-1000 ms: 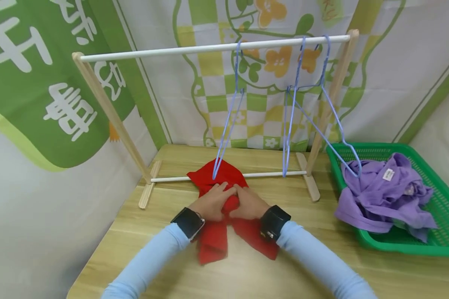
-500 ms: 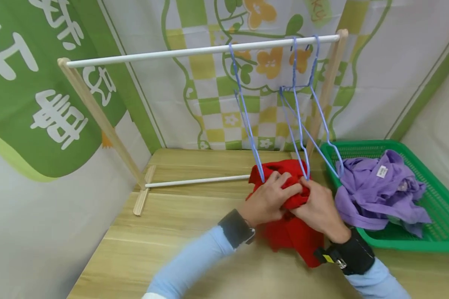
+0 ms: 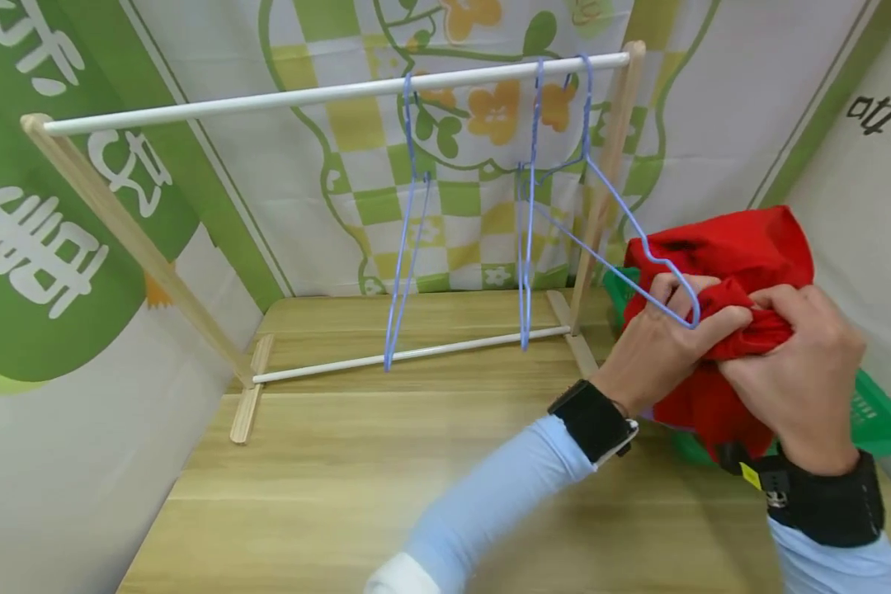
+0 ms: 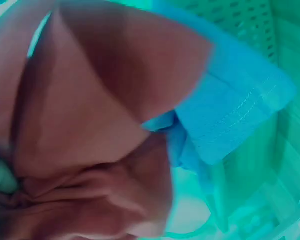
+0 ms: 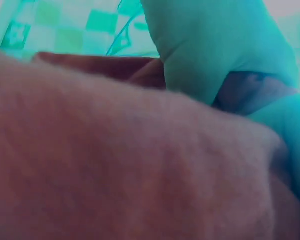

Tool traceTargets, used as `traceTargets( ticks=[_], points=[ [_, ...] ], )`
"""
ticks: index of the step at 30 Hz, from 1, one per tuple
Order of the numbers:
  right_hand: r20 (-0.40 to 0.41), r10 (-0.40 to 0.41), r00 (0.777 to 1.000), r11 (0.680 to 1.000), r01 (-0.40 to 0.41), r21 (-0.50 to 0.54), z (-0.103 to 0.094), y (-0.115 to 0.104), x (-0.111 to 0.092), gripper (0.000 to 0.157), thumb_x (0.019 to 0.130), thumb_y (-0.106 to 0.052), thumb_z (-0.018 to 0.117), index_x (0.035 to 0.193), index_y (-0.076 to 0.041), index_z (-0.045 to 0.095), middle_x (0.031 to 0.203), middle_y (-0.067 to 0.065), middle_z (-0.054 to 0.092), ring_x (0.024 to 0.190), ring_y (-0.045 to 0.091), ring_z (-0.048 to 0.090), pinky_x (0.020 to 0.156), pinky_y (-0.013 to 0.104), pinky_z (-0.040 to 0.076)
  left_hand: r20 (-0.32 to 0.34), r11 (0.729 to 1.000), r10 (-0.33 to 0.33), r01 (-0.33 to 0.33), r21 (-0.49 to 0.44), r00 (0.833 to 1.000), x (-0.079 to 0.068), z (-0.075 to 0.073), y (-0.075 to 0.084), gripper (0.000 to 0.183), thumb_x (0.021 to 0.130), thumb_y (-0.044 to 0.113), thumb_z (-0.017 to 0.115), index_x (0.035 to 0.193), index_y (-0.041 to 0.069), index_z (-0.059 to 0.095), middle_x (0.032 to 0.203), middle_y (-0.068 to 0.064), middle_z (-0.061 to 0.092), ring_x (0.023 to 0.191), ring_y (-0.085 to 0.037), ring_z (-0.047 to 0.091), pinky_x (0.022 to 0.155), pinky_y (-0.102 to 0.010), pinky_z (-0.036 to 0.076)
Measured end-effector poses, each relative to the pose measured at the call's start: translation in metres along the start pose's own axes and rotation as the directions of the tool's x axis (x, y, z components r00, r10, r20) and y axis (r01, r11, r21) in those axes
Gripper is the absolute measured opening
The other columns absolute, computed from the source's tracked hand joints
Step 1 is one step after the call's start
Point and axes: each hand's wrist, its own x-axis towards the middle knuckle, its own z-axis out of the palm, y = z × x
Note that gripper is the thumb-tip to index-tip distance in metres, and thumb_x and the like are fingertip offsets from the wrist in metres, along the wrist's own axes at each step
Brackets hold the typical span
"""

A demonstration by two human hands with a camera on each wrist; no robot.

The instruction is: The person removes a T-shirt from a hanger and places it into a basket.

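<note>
A bunched red garment [image 3: 728,239] is held up over the green basket [image 3: 887,417] at the right. My left hand [image 3: 649,351] grips its near left side, and my right hand [image 3: 802,371] clutches the folds beside it. In the tinted left wrist view the same garment [image 4: 80,115] looks brown and spreads over a stitched piece of cloth [image 4: 235,107] in the basket. The right wrist view is filled mostly by close red fabric [image 5: 130,165], with fingers [image 5: 205,45] pressed into it. The lower end of the right hanger [image 3: 671,264] overlaps my left hand.
A drying rack's white top bar [image 3: 304,96] carries the hangers, including a left one [image 3: 404,272] and a middle one [image 3: 527,247]. Its lower bar [image 3: 416,353] runs close over the wooden table [image 3: 327,487]. A patterned curtain hangs behind.
Both hands have carried the red garment from under the left hanger, rightward past the rack, to above the basket. It now covers most of the purple garment there. The brushed hangers have swung back.
</note>
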Motion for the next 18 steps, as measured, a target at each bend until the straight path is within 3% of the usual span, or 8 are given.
traceTargets(
  ticks=[3, 5, 8, 9, 13, 14, 15, 18],
  points=[
    [-0.051, 0.005, 0.999, 1.000, -0.005, 0.004, 0.013, 0.005, 0.007, 0.041, 0.077, -0.023, 0.073, 0.101, 0.010, 0.068, 0.093, 0.033, 0.062, 0.083, 0.036, 0.058, 0.087, 0.004, 0.031, -0.035, 0.999, -0.036, 0.036, -0.004, 0.999, 0.003, 0.013, -0.007, 0.036, 0.114, 0.017, 0.038, 0.124, 0.028, 0.070, 0.139, -0.012, 0.059, 0.128, -0.025, 0.051, 0.107, -0.018, 0.046],
    [-0.042, 0.028, 0.999, 0.999, -0.029, -0.018, 0.025, 0.010, 0.007, 0.041, 0.080, -0.023, 0.072, 0.104, 0.010, 0.067, 0.096, 0.035, 0.062, 0.089, 0.049, 0.059, 0.092, 0.016, 0.045, -0.024, 0.998, -0.063, 0.064, 0.017, 0.998, 0.000, 0.022, -0.013, 0.030, 0.113, 0.019, 0.043, 0.126, 0.028, 0.069, 0.144, -0.015, 0.054, 0.131, -0.027, 0.051, 0.116, -0.024, 0.042],
    [0.140, 0.178, 0.974, 0.981, -0.165, -0.103, 0.041, 0.021, 0.003, 0.051, 0.084, -0.022, 0.074, 0.123, 0.010, 0.061, 0.112, 0.039, 0.060, 0.102, 0.057, 0.057, 0.090, 0.056, 0.056, 0.175, 0.986, -0.164, 0.155, 0.064, 0.971, -0.015, 0.031, -0.019, 0.036, 0.109, 0.033, 0.056, 0.145, 0.034, 0.057, 0.163, -0.021, 0.035, 0.148, -0.034, 0.039, 0.124, -0.037, 0.036],
    [0.255, 0.245, 0.935, 0.965, -0.211, -0.154, 0.044, 0.025, 0.001, 0.060, 0.086, -0.022, 0.075, 0.133, 0.009, 0.056, 0.121, 0.043, 0.056, 0.108, 0.061, 0.054, 0.088, 0.069, 0.052, 0.275, 0.980, -0.198, 0.181, 0.088, 0.941, -0.021, 0.032, -0.020, 0.048, 0.107, 0.040, 0.059, 0.153, 0.037, 0.049, 0.168, -0.022, 0.026, 0.153, -0.037, 0.034, 0.126, -0.042, 0.035],
    [0.577, 0.441, 0.687, 0.896, -0.305, -0.322, 0.041, 0.033, -0.007, 0.095, 0.092, -0.027, 0.072, 0.162, 0.008, 0.017, 0.152, 0.054, 0.020, 0.133, 0.076, 0.029, 0.095, 0.090, 0.030, 0.602, 0.966, -0.222, 0.256, 0.030, 0.767, -0.048, 0.032, -0.029, 0.079, 0.103, 0.058, 0.059, 0.169, 0.037, 0.020, 0.176, -0.021, 0.009, 0.163, -0.042, 0.016, 0.128, -0.058, 0.027],
    [0.597, 0.452, 0.663, 0.891, -0.318, -0.323, 0.039, 0.033, -0.008, 0.099, 0.094, -0.027, 0.070, 0.163, 0.009, 0.010, 0.156, 0.054, 0.010, 0.138, 0.077, 0.021, 0.096, 0.092, 0.024, 0.636, 0.958, -0.212, 0.285, -0.014, 0.742, -0.055, 0.030, -0.033, 0.077, 0.105, 0.057, 0.056, 0.169, 0.036, 0.019, 0.176, -0.020, 0.011, 0.163, -0.042, 0.016, 0.129, -0.059, 0.025],
    [0.587, 0.458, 0.667, 0.889, -0.331, -0.317, 0.037, 0.032, -0.009, 0.100, 0.095, -0.028, 0.068, 0.164, 0.009, 0.005, 0.159, 0.052, 0.004, 0.142, 0.077, 0.014, 0.098, 0.093, 0.019, 0.660, 0.942, -0.206, 0.330, -0.067, 0.723, -0.060, 0.028, -0.039, 0.074, 0.106, 0.055, 0.053, 0.169, 0.035, 0.019, 0.177, -0.019, 0.012, 0.164, -0.040, 0.015, 0.129, -0.060, 0.024],
    [0.473, 0.419, 0.775, 0.908, -0.347, -0.236, 0.032, 0.022, -0.012, 0.090, 0.095, -0.024, 0.065, 0.165, 0.005, 0.016, 0.167, 0.043, 0.000, 0.152, 0.067, 0.007, 0.105, 0.089, 0.011, 0.666, 0.882, -0.191, 0.424, -0.207, 0.721, -0.075, 0.016, -0.059, 0.065, 0.110, 0.046, 0.049, 0.168, 0.028, 0.026, 0.176, -0.019, 0.018, 0.164, -0.041, 0.017, 0.129, -0.062, 0.023]
  ],
)
